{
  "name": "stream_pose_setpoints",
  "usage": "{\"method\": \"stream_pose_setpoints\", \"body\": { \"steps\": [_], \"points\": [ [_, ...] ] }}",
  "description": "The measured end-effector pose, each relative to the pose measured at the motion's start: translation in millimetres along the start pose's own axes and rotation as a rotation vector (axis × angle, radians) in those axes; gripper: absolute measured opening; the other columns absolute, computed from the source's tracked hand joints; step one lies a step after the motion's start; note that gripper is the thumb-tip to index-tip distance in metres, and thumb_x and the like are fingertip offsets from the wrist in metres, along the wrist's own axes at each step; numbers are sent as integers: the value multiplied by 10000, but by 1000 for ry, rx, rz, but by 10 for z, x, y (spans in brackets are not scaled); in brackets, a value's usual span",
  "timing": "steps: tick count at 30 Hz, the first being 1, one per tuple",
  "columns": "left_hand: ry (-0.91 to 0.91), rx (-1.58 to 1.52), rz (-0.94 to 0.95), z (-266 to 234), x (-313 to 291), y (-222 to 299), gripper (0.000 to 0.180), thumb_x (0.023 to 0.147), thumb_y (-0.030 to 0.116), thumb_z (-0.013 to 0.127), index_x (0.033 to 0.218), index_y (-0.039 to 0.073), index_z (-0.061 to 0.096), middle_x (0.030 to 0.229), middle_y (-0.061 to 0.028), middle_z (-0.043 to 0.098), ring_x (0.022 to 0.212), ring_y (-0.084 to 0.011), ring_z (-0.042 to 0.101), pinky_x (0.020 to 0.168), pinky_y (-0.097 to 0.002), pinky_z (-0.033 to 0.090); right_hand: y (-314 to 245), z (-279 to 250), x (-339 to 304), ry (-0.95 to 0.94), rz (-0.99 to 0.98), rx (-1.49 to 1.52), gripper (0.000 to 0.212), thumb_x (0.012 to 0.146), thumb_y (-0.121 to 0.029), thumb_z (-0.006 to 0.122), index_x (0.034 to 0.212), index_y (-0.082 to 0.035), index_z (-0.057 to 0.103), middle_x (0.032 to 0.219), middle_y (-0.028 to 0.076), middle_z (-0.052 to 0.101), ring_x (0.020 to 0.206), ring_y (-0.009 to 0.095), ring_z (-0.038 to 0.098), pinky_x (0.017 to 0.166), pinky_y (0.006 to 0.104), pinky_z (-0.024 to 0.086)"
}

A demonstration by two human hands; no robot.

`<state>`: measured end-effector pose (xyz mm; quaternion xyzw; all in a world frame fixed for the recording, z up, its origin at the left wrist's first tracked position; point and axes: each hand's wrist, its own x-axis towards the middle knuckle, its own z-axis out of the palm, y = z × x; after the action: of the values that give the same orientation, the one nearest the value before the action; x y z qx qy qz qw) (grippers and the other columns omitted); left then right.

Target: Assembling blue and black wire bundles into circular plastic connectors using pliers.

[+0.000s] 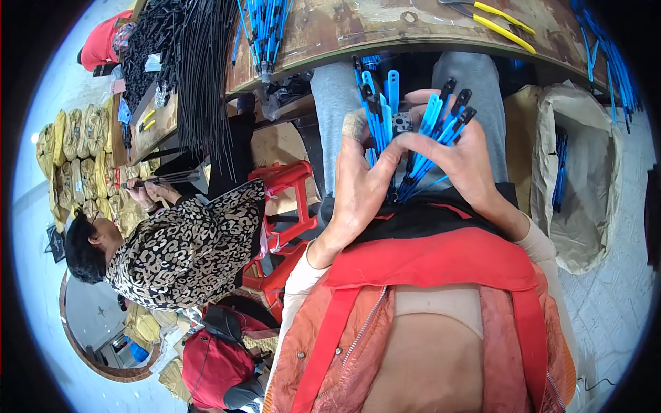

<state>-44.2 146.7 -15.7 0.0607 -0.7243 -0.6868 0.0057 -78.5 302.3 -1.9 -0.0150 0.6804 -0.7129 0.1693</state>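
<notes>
My left hand (358, 177) is closed around a bundle of blue strips (379, 127), some with black heads, that point away from me. My right hand (475, 165) grips a second bundle of blue strips (430, 127) with light-blue and black holed heads, fanned to the right. My thumbs meet in front of the bundles, above my lap. Between the bundles shows a small dark patterned piece (402, 122); I cannot make out what it is. The lower ends of the strips hang over my dark apron and are partly hidden by my fingers.
A wooden table (375, 31) spans the far side, bearing blue strips (265, 31), black strips (206, 69) and yellow-handled pliers (506, 31). At right stands an open sack (585, 230) holding blue strips. A co-worker in patterned clothes (186, 255) and a red stool (296, 189) are at left.
</notes>
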Motion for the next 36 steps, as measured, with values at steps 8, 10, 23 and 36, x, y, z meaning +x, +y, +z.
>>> {"method": "stream_pose_setpoints", "body": {
  "steps": [8,10,23,36],
  "points": [
    [51,184,15,10,-22,-128,382,775,155,785,1075,15,594,879,-136,632,797,-232,616,722,-362,485,257,-131,-209,-121,-154,290,620,942,-306,546,1418,30,337,1266,167,556,1172,217,544,1007,343,405],
    [-15,152,-10,-9,-26,-47,312,771,140,781,1037,36,655,894,-125,619,839,-231,605,750,-357,473,320,-129,-189,-77,-159,332,662,996,-495,340,1394,33,361,1251,180,566,1156,240,562,983,339,426],
    [-83,181,96,-264,-88,-51,272,640,100,859,864,39,717,810,-56,682,747,-175,614,679,-286,500,763,-208,59,-439,107,168,147,783,-88,735,874,11,676,839,34,672,798,75,608,733,232,480],
    [-466,-150,-238,-621,422,-58,201,745,-6,734,935,20,674,796,-5,667,707,-48,585,643,-208,481,456,-131,218,-319,-193,-369,128,828,-106,652,853,20,639,807,96,621,725,168,585,663,299,458]
  ]
}}
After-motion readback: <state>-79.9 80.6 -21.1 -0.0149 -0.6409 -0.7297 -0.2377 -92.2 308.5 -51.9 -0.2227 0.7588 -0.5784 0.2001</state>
